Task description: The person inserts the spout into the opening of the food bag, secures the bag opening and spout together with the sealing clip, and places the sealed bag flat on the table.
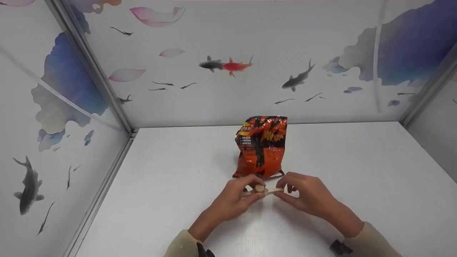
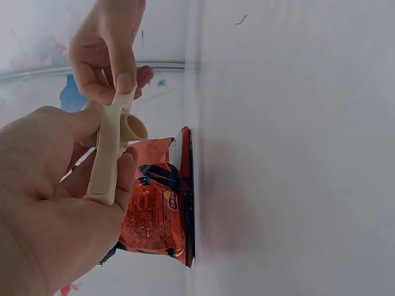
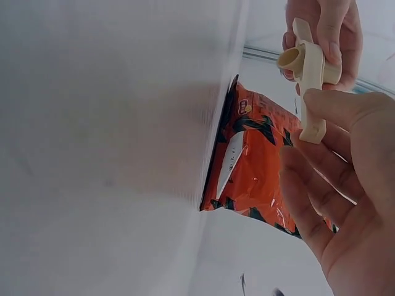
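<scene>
Between my two hands is a cream plastic bag clip with a short round spout [image 1: 260, 188] on its middle. My left hand [image 1: 237, 198] pinches one side of it between thumb and fingers. At the other end, my right hand [image 1: 310, 194] grips the bar with thumb and fingertips. In the left wrist view the clip's long bar [image 2: 106, 163] runs along the left fingers, and its hollow spout [image 2: 134, 127] faces the tabletop. The right wrist view shows the right thumb lying on the clip [image 3: 312, 71]. Just beyond both hands stands an orange-and-black snack bag [image 1: 262, 153], touched by neither hand as far as I can tell.
A white tabletop [image 1: 171, 171] lies under the hands and bag. White panels printed with fish and petals [image 1: 242, 96] close it in at the back and sides, with a metal frame strip [image 1: 117, 110] at the left corner.
</scene>
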{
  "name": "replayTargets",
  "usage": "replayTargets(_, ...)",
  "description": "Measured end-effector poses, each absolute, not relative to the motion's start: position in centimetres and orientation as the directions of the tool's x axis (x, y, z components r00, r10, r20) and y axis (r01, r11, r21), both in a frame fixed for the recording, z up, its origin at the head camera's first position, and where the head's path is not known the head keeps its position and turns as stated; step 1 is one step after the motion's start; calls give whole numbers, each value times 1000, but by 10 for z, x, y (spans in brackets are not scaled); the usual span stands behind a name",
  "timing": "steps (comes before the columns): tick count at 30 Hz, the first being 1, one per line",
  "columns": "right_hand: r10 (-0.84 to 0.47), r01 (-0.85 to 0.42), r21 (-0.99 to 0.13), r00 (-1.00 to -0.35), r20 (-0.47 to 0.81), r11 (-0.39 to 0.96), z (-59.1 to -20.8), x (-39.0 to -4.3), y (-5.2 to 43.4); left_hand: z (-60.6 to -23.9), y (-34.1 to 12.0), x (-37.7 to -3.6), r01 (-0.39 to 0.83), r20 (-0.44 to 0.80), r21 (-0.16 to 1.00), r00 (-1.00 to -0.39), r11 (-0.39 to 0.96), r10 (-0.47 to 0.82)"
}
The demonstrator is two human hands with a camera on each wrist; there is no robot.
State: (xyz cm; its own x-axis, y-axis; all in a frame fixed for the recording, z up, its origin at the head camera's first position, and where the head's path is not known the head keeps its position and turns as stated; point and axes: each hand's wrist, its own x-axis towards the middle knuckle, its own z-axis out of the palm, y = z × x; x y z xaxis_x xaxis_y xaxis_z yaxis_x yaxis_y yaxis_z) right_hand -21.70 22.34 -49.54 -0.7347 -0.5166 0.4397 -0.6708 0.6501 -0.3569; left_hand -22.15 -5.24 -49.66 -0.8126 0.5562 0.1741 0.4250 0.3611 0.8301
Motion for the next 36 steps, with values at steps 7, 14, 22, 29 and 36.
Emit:
replayTargets(7,-503,-663,-291,-728,467,689,-497,-214,219,-496,-51,-220,489,258,808,-794,329,550)
replayTargets(14,-506,-654,-230,-723,471,721,-497,-213,216,-496,-50,-219,508,284,800,-790,320,544)
replayTargets(22,-470,-646,-282,-731,495,709,-495,-214,218,-497,-48,-220,505,280,792,-800,342,531)
replayTargets(29,-457,-626,-295,-751,476,722,-491,-212,220,-499,-49,-220,499,294,796,-813,343,503)
replayTargets(36,-498,-649,-306,-745,444,697,-489,-208,218,-498,-51,-219,495,309,763,-844,416,438)
